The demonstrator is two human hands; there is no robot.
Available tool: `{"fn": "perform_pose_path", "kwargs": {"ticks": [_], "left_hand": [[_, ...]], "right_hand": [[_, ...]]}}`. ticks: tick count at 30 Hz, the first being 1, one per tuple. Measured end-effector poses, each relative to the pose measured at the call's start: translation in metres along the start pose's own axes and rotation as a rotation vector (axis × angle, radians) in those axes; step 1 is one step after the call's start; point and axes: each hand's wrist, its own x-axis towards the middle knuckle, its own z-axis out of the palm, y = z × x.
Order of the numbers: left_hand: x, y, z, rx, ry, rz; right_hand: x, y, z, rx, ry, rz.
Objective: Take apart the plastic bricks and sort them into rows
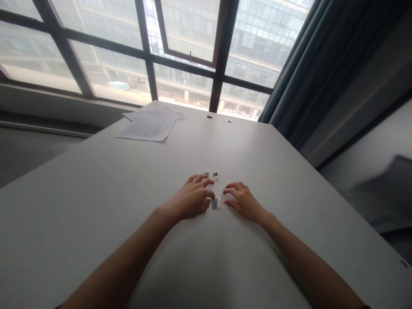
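Small toy bricks lie at the middle of the white table (206, 154). A dark grey studded brick (214, 204) sits side by side with a cream studded brick (219, 203). My left hand (195, 197) hovers just left of them, fingers spread and bent, thumb close to the grey brick; whether it touches cannot be made out. On the other side, my right hand (243, 201) has its thumb and fingers curled around a pale brick (224, 198). Beyond the left fingertips lie a small grey-and-white piece (215, 175) and another small dark piece (206, 174), partly hidden.
Printed paper sheets (149, 124) overlap at the table's far left. A dark round hole (209, 116) and a small dark object (230, 121) are near the far edge. Behind stand windows (186, 86), with a dark curtain (309, 73) to the right.
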Motion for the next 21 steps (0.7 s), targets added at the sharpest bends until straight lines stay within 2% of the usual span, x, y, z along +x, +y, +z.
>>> {"fn": "perform_pose_path", "kwargs": {"ticks": [4, 9, 15, 18, 21], "left_hand": [[0.000, 0.002, 0.006, 0.020, -0.038, -0.012], [-0.001, -0.003, 0.011, 0.023, -0.026, -0.002], [-0.001, -0.002, 0.010, 0.017, -0.021, 0.002], [-0.001, -0.004, 0.006, 0.021, -0.013, -0.012], [0.000, -0.008, 0.000, 0.033, 0.023, -0.043]], "right_hand": [[-0.006, -0.001, 0.003, -0.018, -0.018, 0.000], [-0.006, -0.002, 0.008, -0.021, -0.035, -0.009], [-0.007, -0.003, 0.006, 0.020, -0.030, -0.006], [-0.005, 0.004, 0.003, 0.039, 0.029, 0.057], [0.000, 0.016, 0.000, 0.003, 0.123, 0.217]]}}
